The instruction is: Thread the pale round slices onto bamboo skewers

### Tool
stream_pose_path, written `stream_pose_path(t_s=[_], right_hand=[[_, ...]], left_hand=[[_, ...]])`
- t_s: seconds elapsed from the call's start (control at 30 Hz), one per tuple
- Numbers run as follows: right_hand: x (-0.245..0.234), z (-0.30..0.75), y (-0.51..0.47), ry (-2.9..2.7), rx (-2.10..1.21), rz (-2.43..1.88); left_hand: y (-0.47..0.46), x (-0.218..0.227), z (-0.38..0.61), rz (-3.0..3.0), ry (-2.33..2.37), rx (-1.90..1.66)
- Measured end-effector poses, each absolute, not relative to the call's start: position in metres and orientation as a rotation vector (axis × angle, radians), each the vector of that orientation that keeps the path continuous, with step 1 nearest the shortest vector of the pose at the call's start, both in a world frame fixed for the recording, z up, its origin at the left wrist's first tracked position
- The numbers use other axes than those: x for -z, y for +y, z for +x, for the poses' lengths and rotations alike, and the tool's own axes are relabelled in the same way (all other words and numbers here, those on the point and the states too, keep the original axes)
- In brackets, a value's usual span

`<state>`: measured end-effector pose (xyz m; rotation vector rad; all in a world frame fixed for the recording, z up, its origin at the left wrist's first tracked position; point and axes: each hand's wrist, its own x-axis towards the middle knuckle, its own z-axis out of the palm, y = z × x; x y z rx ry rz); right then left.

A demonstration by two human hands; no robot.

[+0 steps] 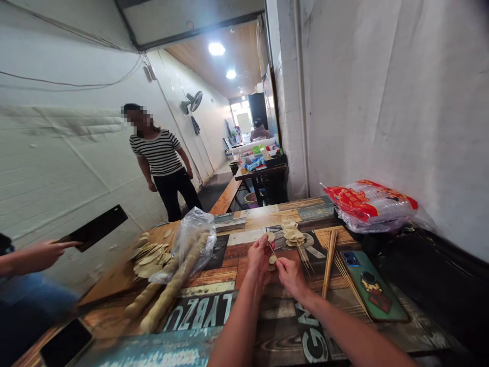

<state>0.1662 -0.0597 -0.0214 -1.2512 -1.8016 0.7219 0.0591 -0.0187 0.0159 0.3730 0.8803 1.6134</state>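
Skewer is over mid-table, pinched between both hands, with pale round slices threaded on it.

- Far left: another person's hand grips a black cleaver.
- Next: cut slices are heaped on a wooden board. A plastic bag of long rolls lies beside them.
- Left hand: fingers are closed on the skewer.
- Right hand: fingertips are pinched on the lower slice.
- Further right: a stack of slices, loose sticks and a phone.
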Motion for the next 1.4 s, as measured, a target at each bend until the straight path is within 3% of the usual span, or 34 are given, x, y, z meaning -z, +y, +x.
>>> stream_pose_path(t_s=[0.4, 0.77, 1.0, 1.13, 1.4], right_hand=[[0.008, 0.186, -0.047, -1.65, -0.728, -1.348], [0.007, 0.181, -0.049, -1.802, -0.723, -1.306], [0.004, 0.188, -0.045, -1.685, -0.745, -1.359], [0.003, 0.19, -0.042, -1.639, -0.734, -1.401], [0.002, 0.188, -0.045, -1.66, -0.693, -1.43]], left_hand=[[-0.029, 0.006, 0.104, 0.563, 0.865, -1.543], [-0.017, 0.006, 0.065, 0.601, 1.031, -1.431], [-0.015, -0.004, 0.041, 1.001, 1.436, -1.552], [-0.024, -0.004, 0.029, 1.266, 1.729, -1.393], [-0.025, 0.0, 0.02, 1.165, 1.936, -1.365]])
